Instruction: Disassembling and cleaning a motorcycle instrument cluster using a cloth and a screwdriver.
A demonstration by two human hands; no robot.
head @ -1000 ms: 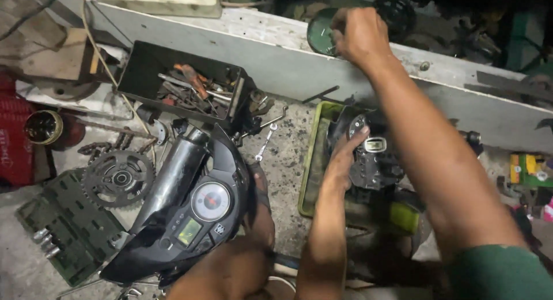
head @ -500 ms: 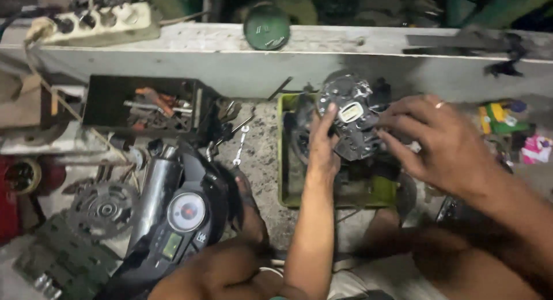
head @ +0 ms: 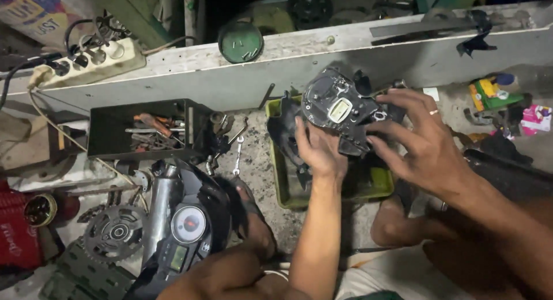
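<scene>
While both hands bear on the black instrument-cluster housing [head: 341, 111], held tilted above the green tray [head: 282, 187]: left hand [head: 318, 147] cupped under lower edge, fingers pressed to casing; right hand [head: 423, 141] splayed across right side, fingertips gripping rim. Best kept low over tray, support from beneath, no squeeze on pale rectangular window. Second cluster [head: 184, 231] well apart, lower left, beside sprocket [head: 115, 234].

Instrument housing [head: 340, 110] over tray [head: 288, 187], held between left hand [head: 319, 150] and right hand [head: 423, 144]. Left of tray: wrenches [head: 236, 147], then toolbox [head: 144, 130]. Nearer, left: meter cluster [head: 184, 231], sprocket [head: 112, 234] beside it. Behind, on ledge: power strip [head: 92, 61], round lid [head: 241, 42].
</scene>
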